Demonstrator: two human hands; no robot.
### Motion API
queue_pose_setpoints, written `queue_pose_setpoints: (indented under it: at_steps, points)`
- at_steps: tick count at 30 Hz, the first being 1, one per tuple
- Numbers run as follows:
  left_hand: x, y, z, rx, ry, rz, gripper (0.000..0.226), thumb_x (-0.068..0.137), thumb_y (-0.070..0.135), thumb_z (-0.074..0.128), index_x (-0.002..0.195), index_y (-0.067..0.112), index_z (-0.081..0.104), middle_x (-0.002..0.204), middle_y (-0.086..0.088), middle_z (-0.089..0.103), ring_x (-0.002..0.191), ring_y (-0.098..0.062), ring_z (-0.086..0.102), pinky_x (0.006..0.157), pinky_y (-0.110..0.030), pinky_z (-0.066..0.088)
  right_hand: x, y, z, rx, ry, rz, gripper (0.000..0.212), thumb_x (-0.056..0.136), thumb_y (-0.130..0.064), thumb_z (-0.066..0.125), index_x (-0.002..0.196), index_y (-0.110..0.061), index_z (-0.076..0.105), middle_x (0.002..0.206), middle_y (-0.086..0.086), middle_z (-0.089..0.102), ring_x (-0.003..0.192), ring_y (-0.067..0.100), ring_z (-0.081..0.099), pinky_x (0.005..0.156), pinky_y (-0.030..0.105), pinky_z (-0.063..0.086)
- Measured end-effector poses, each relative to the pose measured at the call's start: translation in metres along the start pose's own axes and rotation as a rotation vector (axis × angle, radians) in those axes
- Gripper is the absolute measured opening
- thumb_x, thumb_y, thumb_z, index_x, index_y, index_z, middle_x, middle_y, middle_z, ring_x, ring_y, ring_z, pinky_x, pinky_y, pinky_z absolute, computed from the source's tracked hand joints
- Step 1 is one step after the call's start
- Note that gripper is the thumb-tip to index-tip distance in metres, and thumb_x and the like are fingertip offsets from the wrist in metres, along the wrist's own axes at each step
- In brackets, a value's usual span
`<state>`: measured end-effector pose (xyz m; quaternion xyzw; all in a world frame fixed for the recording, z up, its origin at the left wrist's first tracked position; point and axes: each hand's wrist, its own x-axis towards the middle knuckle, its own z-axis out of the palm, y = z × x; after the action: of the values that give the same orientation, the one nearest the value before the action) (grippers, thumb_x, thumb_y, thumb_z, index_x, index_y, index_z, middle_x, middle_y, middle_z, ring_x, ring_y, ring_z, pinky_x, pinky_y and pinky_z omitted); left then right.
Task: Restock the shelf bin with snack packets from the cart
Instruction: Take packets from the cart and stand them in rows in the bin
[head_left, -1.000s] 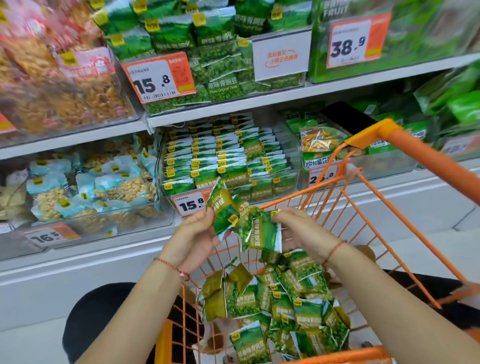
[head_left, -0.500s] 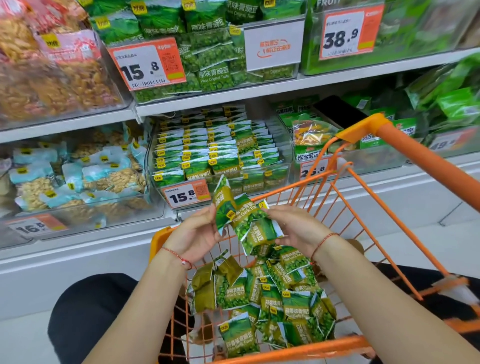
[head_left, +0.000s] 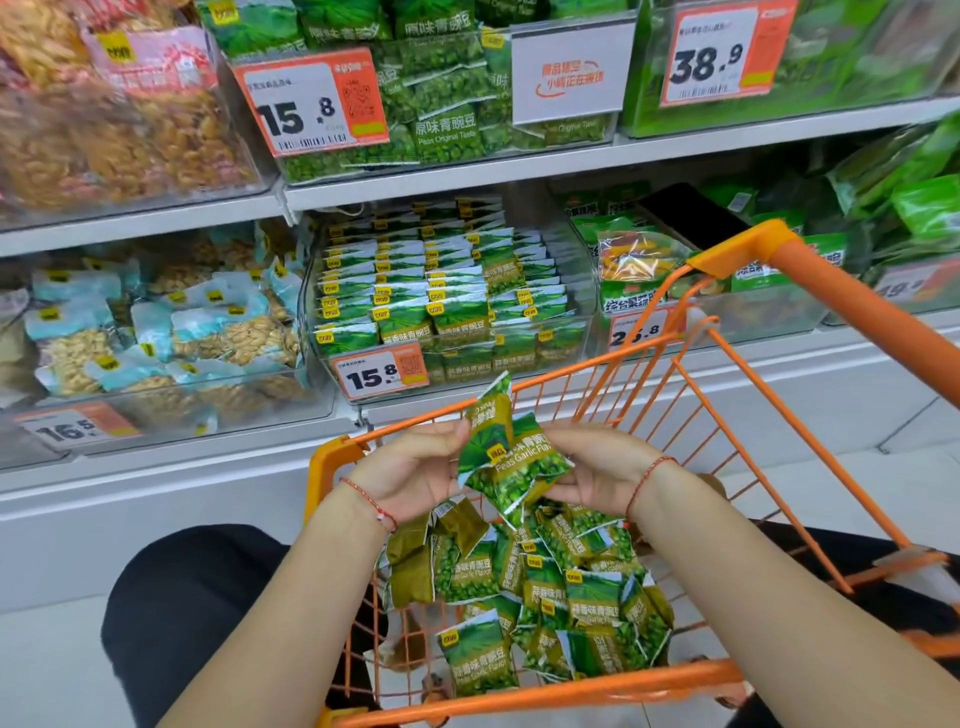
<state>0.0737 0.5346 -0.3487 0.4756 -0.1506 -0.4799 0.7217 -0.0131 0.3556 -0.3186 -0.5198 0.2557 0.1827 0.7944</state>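
- Gripping a bunch of snack packets (head_left: 511, 462) at frame centre: left hand (head_left: 415, 475) and right hand (head_left: 597, 475), above the orange cart (head_left: 831, 415).
- Shelf bin (head_left: 457, 312) directly behind, tagged "15.8" (head_left: 380, 371).
- Packet print: "Peas Garlic Flavor".

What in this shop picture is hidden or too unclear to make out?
- Head view: how many snack packets the left hand and right hand hold; they overlap and fingers cover them.
- Price tag beside the shelf bin: a digit is crossed by the cart wire.
- Far-right tag: blurred and partly hidden by the cart handle.
- Small print under the 15.8 tag: too small.
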Motion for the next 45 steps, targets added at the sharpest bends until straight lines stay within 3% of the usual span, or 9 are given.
queue_pose_setpoints:
  at_steps: [3, 9, 14, 22, 27, 34, 38, 42, 45]
  points:
    - [0.002, 0.002, -0.003, -0.059, 0.153, -0.016, 0.081, 0.042, 0.032, 0.097, 0.111, -0.001, 0.069, 0.125, -0.021, 0.06, 0.109, -0.032, 0.062, 0.09, -0.041, 0.054, 0.001, 0.0, 0.001, 0.18, -0.001, 0.019, 0.015, 0.093, -0.022, 0.057, 0.097, -0.008, 0.059, 0.09, 0.007, 0.067, 0.059, 0.015, 0.07, 0.045, 0.022, 0.053]
    - [0.003, 0.005, 0.0, -0.232, 0.276, 0.185, 0.066, 0.026, 0.03, 0.099, 0.084, 0.005, 0.078, 0.093, -0.012, 0.073, 0.083, -0.019, 0.072, 0.066, -0.026, 0.058, -0.001, -0.004, 0.002, 0.336, -0.074, -0.009, 0.045, 0.095, -0.031, 0.049, 0.134, -0.008, 0.044, 0.123, 0.015, 0.058, 0.095, 0.021, 0.064, 0.069, 0.034, 0.058]
    - [0.003, 0.004, 0.002, -0.231, 0.233, 0.229, 0.064, 0.033, 0.032, 0.098, 0.088, 0.007, 0.078, 0.1, -0.012, 0.072, 0.09, -0.02, 0.07, 0.072, -0.029, 0.059, 0.002, 0.0, 0.003, 0.214, -0.155, -0.069, 0.004, 0.091, -0.012, 0.054, 0.092, -0.012, 0.058, 0.087, 0.007, 0.069, 0.076, 0.019, 0.071, 0.07, 0.03, 0.06]
    - [-0.003, 0.007, 0.002, 0.051, 0.215, 0.187, 0.076, 0.052, 0.044, 0.09, 0.103, -0.005, 0.062, 0.099, -0.012, 0.064, 0.094, -0.025, 0.06, 0.081, -0.032, 0.05, -0.002, -0.004, -0.001, 0.09, 0.017, -0.125, 0.012, 0.093, -0.025, 0.056, 0.098, -0.016, 0.06, 0.087, -0.004, 0.056, 0.071, 0.007, 0.058, 0.059, 0.026, 0.057]
    - [-0.007, 0.008, 0.009, 0.248, 0.33, 0.219, 0.021, 0.075, 0.019, 0.07, 0.075, 0.001, 0.058, 0.083, -0.01, 0.067, 0.082, -0.016, 0.065, 0.082, -0.028, 0.051, -0.005, -0.006, 0.002, -0.095, -0.07, -0.117, 0.036, 0.082, -0.044, 0.059, 0.11, -0.023, 0.06, 0.082, -0.006, 0.055, 0.07, 0.006, 0.054, 0.062, 0.026, 0.053]
    - [-0.012, 0.015, 0.004, -0.06, 0.244, 0.38, 0.075, 0.057, 0.031, 0.09, 0.109, -0.01, 0.055, 0.11, -0.015, 0.065, 0.105, -0.024, 0.062, 0.091, -0.032, 0.049, 0.002, -0.002, 0.002, -0.038, 0.068, -0.153, 0.092, 0.075, -0.022, 0.074, 0.148, -0.005, 0.021, 0.149, 0.01, 0.034, 0.139, 0.028, 0.026, 0.064, 0.028, 0.054]
    - [-0.014, 0.02, 0.006, -0.154, 0.339, 0.409, 0.077, 0.043, 0.037, 0.095, 0.103, 0.003, 0.061, 0.101, -0.01, 0.072, 0.094, -0.02, 0.07, 0.08, -0.034, 0.058, 0.004, -0.003, -0.002, 0.024, 0.179, -0.194, 0.084, 0.083, -0.013, 0.068, 0.149, -0.004, 0.017, 0.153, 0.014, 0.026, 0.142, 0.031, 0.02, 0.072, 0.034, 0.055]
    - [-0.015, 0.021, 0.014, -0.142, 0.425, 0.353, 0.031, 0.078, 0.03, 0.066, 0.102, 0.012, 0.058, 0.089, 0.0, 0.073, 0.079, -0.015, 0.07, 0.056, -0.026, 0.058, 0.005, -0.002, 0.0, 0.032, 0.176, -0.187, 0.084, 0.083, -0.012, 0.068, 0.149, -0.003, 0.016, 0.153, 0.014, 0.026, 0.141, 0.031, 0.021, 0.073, 0.034, 0.055]
    - [-0.015, 0.02, 0.017, -0.127, 0.401, 0.283, 0.04, 0.084, 0.028, 0.062, 0.119, 0.008, 0.054, 0.094, -0.006, 0.072, 0.071, -0.017, 0.071, 0.049, -0.022, 0.056, 0.009, -0.001, -0.003, 0.061, 0.166, -0.179, 0.09, 0.075, -0.016, 0.074, 0.148, -0.005, 0.023, 0.141, 0.012, 0.041, 0.128, 0.024, 0.034, 0.063, 0.032, 0.058]
